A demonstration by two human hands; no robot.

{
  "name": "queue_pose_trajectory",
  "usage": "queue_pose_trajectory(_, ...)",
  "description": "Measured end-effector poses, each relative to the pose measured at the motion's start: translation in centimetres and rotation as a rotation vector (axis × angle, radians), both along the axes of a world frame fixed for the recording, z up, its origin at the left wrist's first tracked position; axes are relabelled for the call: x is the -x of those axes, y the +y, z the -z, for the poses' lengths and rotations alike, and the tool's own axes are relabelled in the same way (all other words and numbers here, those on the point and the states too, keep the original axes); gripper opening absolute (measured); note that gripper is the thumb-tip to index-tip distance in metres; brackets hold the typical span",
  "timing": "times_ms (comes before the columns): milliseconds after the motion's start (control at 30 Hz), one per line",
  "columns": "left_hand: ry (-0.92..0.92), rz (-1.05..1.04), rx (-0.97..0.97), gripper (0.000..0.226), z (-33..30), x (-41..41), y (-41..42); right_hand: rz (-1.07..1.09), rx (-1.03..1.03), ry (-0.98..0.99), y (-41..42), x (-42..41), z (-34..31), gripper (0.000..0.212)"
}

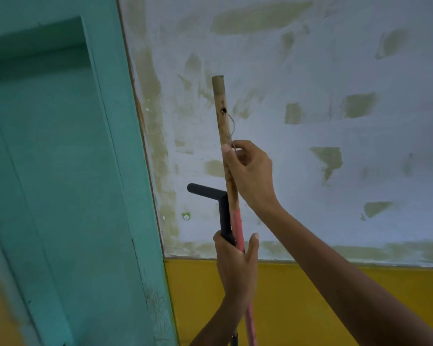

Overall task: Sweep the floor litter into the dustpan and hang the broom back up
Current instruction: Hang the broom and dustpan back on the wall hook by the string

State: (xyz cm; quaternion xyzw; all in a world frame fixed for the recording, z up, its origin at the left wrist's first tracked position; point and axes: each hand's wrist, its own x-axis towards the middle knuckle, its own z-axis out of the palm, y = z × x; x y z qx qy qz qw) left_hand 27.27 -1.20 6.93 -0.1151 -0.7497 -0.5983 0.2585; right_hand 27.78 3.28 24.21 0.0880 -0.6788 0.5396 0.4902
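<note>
The broom handle (221, 116) stands upright against the wall, bare wood at the top and pink lower down, with a hole near its end and a thin string loop (231, 126) hanging from it. My right hand (250, 171) pinches the string against the upper handle. My left hand (235, 268) grips the pink part of the broom handle together with a black L-shaped handle (223, 211), probably the dustpan's. The broom head and the dustpan pan are out of view below.
A teal door and frame (68, 183) fill the left side. The wall (335, 121) is pale blue with patchy olive marks above a yellow lower band (298, 295). A small round sticker (186, 217) sits on the wall left of the handles. No hook or nail is visible.
</note>
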Motion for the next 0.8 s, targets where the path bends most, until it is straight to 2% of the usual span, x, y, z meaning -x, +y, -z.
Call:
queue_pose_trajectory(167, -0.088, 0.061, -0.064, 0.028, 0.5, 0.1, 0.2, -0.042, 0.108, -0.006, 0.7, 0.5, 0.8, 0.009)
queue_pose_trajectory(333, -0.132, 0.129, -0.025, 0.025, 1.1, 0.2, 0.5, -0.266, 0.535, -0.189, 1.5, 1.5, 0.4, 0.01)
queue_pose_trajectory(400, -0.12, 0.161, 0.009, 0.026, 1.6, 0.2, 0.4, -0.316, 0.606, -0.22, 2.2, 1.8, -0.3, 0.01)
queue_pose_trajectory(533, -0.148, 0.152, 0.029, 0.038, 2.9, 0.6, -0.4, -0.158, 0.433, -0.235, 4.8, 1.9, -4.0, 0.01)
queue_pose_trajectory(633, -0.213, 0.093, 0.021, 0.039, 4.2, 0.8, -0.7, -0.194, 0.29, -0.212, 6.3, 1.1, -7.6, 0.011)
queue_pose_trajectory(733, -0.244, 0.078, 0.018, 0.038, 5.5, 0.5, -0.4, -0.232, 0.033, -0.176, 5.8, 0.9, -9.7, 0.01)
queue_pose_trajectory(800, -0.263, 0.075, 0.046, 0.038, 6.1, 0.2, 0.2, -0.251, -0.155, -0.156, 4.8, 1.2, -9.9, 0.017)
